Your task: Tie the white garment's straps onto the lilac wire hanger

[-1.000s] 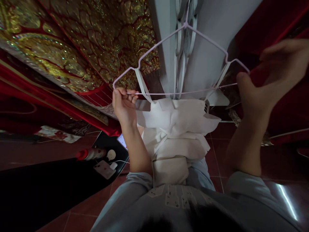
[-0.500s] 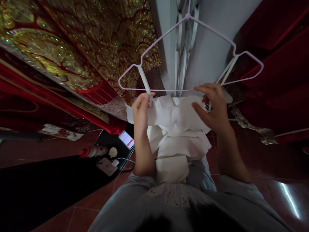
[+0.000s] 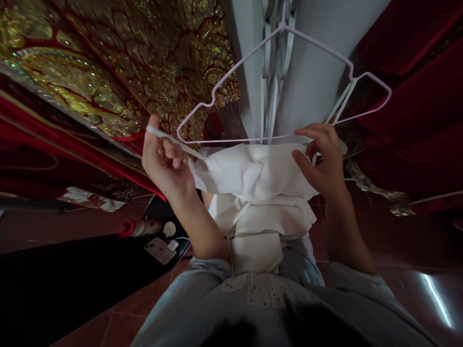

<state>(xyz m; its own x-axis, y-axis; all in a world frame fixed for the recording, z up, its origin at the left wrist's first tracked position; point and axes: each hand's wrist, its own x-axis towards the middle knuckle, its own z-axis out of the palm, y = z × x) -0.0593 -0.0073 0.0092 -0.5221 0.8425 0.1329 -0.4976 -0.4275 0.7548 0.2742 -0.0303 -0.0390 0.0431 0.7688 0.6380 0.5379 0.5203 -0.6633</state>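
A white garment [image 3: 249, 168] hangs in folds below a pale pink hanger [image 3: 246, 58]. My left hand [image 3: 168, 156] is out to the left, its index finger raised inside the loop of the garment's left strap [image 3: 181, 143], other fingers curled. That strap is pulled taut and is off the hanger. On the right, the other strap [image 3: 343, 103] runs over the hanger's notch. My right hand [image 3: 323, 156] is by the right end of the garment, thumb and index finger apart, index fingertip at the hanger's lower bar. Its other fingers are partly hidden.
Gold sequined and red garments [image 3: 144, 62] hang at the left, dark red cloth [image 3: 419, 106] at the right. A grey metal frame [image 3: 271, 72] stands behind the hanger. On a black table [image 3: 90, 274] are a phone [image 3: 160, 249] and a red-capped bottle [image 3: 139, 227].
My left hand has moved left, drawing the left strap off the hanger's notch and stretching it sideways. The hanger's left side has tipped down slightly. My right hand has barely moved.
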